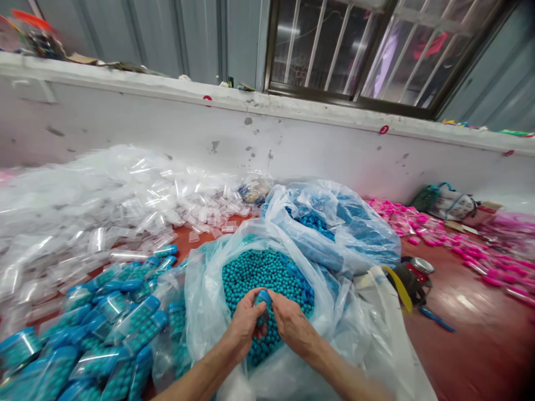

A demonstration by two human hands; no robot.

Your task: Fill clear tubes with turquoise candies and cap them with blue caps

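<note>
Over an open plastic bag (204,284) of teal beads (254,273), both my hands meet at a small clear bottle with a blue cap (262,303). My left hand (246,317) is wrapped round the bottle's body, which its fingers mostly hide. The fingers of my right hand (292,320) are closed at the cap's side. Several blue caps (298,278) lie among the beads on the right of the bag. Left of the bag is a heap of filled bottles (112,323) with blue caps and teal beads inside.
A large pile of empty clear bottles (125,206) spreads along the wall at left. Behind the beads stands another bag (355,223) with blue caps (313,223). Pink-capped bottles (460,245) lie at right on the red surface (468,340), near a blue tool (437,319).
</note>
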